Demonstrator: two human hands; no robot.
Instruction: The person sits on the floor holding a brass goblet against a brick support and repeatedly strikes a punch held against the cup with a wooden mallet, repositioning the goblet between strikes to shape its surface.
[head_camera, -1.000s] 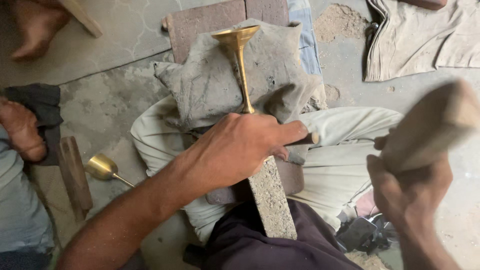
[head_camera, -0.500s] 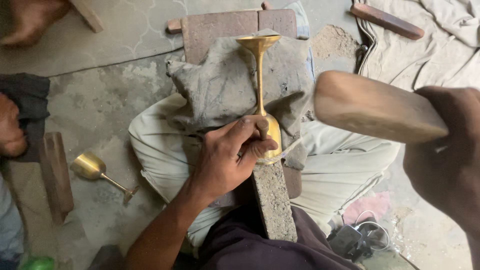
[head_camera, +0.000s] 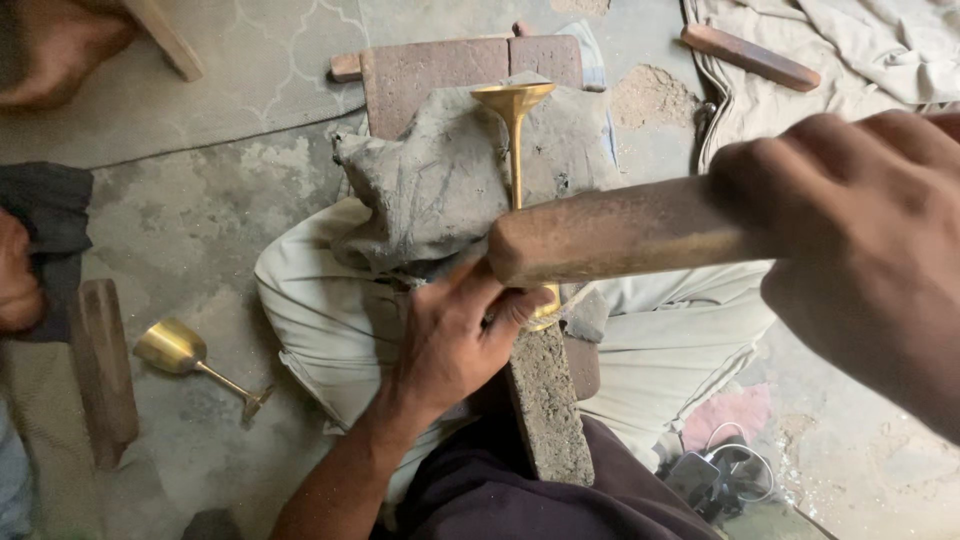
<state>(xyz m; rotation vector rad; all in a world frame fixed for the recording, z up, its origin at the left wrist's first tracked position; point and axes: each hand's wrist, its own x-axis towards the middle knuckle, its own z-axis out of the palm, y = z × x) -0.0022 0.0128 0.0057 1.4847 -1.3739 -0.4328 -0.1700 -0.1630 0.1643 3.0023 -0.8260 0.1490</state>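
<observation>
one brass goblet (head_camera: 516, 150) under left hand (head_camera: 455, 335).

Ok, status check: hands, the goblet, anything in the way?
Left hand grips brass goblet at its cup end, goblet lying on grey cloth. Right hand holds wooden mallet raised above it. Nothing between them.

Left hand (head_camera: 450, 345) reaches in from six o'clock, forearm extended, fingers curled in a grip; right hand (head_camera: 870, 250), raised at three o'clock, is clenched in a fist.
</observation>
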